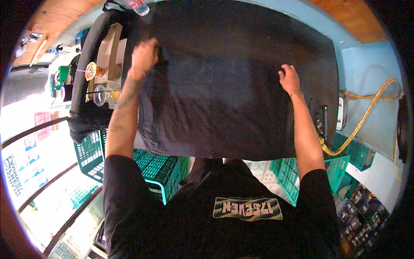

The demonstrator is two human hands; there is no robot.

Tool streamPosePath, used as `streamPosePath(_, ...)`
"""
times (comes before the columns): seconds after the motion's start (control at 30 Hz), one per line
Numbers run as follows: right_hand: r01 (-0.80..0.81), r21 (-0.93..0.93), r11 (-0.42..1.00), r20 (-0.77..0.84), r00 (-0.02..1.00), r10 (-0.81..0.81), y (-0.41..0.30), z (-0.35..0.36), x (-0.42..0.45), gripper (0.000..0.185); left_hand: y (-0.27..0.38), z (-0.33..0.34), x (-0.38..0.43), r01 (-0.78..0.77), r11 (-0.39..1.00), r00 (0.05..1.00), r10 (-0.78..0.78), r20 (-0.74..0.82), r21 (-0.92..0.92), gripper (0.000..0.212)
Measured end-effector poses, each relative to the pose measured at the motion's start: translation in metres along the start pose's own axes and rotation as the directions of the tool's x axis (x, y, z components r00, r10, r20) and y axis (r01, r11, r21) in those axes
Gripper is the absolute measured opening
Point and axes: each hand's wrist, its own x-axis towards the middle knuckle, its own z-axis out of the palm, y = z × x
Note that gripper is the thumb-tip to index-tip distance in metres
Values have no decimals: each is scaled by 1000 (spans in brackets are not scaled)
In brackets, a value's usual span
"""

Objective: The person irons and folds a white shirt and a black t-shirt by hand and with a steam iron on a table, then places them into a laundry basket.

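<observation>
Dark cloth point(207, 123) lies spread over a black-covered table point(310, 42), its lower edge hanging towards my body with creases. Over the upper left part of the table is my left hand point(145, 56), fingers bent and slightly blurred; whether it pinches fabric cannot be told. My right hand point(290, 78) is at the right side of the cloth, with its fingers apart and nothing visible in them. Part of the black surface near both hands is too dark to separate cloth from table cover.
Left of the table stand an orange-lidded cup point(93, 71), a clear plastic cup point(100, 95) and a cardboard box point(108, 55). A plastic bottle point(139, 7) is at the top. Green crates point(155, 168) stand below. A yellow hose point(365, 119) curves at right beside a dark metal device point(324, 123).
</observation>
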Motion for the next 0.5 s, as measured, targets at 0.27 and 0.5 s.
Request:
streamPosePath(0.27,131,-78,988,-423,893,-152,-54,18,-40,35,43,36,-40,46,975,929,-121,-350,-215,27)
streamPosePath(0.5,-28,-211,977,-300,953,-37,-24,56,-8,60,9,110,-28,117,992,983,-123,-140,-44,57)
